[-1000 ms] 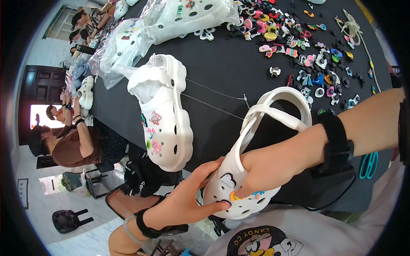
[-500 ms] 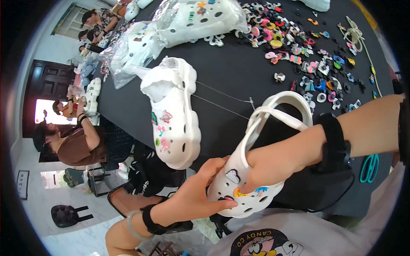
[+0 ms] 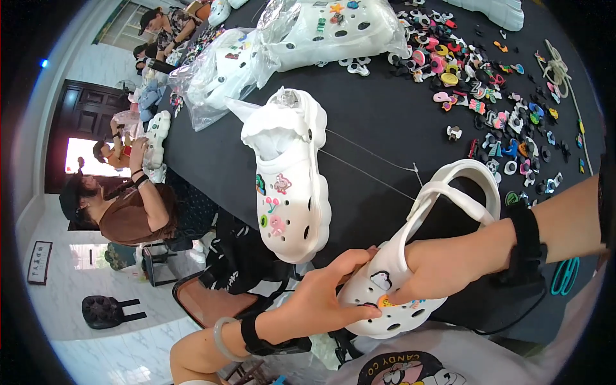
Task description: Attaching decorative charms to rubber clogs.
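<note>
A white clog with round holes is tilted between my two hands near the table's front edge. My left hand grips it by the toe side, its thumb lying over the upper beside a charm. From the right my right hand reaches into the shoe's opening; its thumb presses by a yellow charm and its other fingers are hidden inside. A white cloud-like charm sits above. The matching clog, stuffed with white paper and bearing several charms, lies to the left, joined to the held one by a thin cord.
Loose colourful charms are heaped at the back right. Plastic-wrapped white clogs lie at the back. Teal scissor handles and a coiled cream cord are on the right. A person in brown works at the left.
The whole scene has shifted right and slightly down in the view. My right thumb still presses by the yellow charm, and both hands keep hold of the clog.
</note>
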Available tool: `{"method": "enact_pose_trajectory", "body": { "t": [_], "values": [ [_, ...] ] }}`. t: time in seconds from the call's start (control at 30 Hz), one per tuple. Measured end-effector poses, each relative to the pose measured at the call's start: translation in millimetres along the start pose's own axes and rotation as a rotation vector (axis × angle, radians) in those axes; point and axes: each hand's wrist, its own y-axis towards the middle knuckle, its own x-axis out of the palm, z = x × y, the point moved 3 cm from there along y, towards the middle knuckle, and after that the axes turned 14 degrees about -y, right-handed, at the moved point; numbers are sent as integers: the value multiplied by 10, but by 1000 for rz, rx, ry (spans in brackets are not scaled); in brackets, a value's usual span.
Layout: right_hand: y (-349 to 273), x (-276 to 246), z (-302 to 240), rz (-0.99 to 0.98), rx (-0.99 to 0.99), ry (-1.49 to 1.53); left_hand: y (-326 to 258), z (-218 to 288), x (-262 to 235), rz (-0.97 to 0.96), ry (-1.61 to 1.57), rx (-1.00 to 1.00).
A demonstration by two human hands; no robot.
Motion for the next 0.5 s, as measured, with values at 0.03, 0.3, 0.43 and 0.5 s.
{"method": "enact_pose_trajectory", "body": {
  "t": [0.03,0.3,0.43,0.5],
  "values": [
    [-2,6,-11,17,0,12,0,23,-7,3,17,-24],
    [113,103,152,131,-90,42,-21,-74,106,26,-24,45],
    [-102,47,61,146,66,-3,-6,13,139,-16,25,131],
    [-241,75,-81,241,-39,-283,-62,-56,124,-23,8,210]
  ]
}}
